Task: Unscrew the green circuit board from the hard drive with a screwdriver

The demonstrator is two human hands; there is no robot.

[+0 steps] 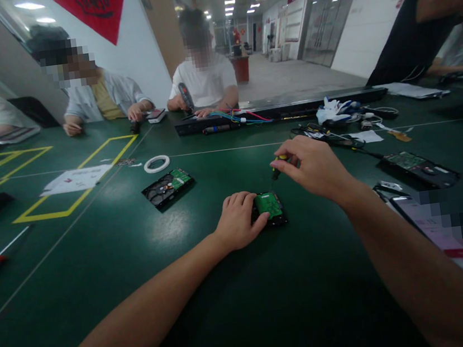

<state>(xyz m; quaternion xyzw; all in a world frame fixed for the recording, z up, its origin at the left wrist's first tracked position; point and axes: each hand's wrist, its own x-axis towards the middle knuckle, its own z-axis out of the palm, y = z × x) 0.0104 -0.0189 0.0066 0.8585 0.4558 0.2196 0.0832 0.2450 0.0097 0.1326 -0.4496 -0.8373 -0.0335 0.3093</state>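
You have a yellow-and-black screwdriver (275, 174), a green circuit board (270, 206) and a dark green tabletop (130, 242) with yellow outlines (41, 217).

Just below the middle of the frame we see a hard drive (272, 204), black-cased, lying flat with its green circuit board upward, its left part covered. Above it we see a small yellow-and-black screwdriver (275, 174), tilted, its thin shaft pointing down toward the board's far edge.

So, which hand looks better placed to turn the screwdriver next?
Probably the right hand: its fingers grip the screwdriver, which points down at the drive with the green board. The left hand holds that drive's left end, so it seems better suited to steadying.
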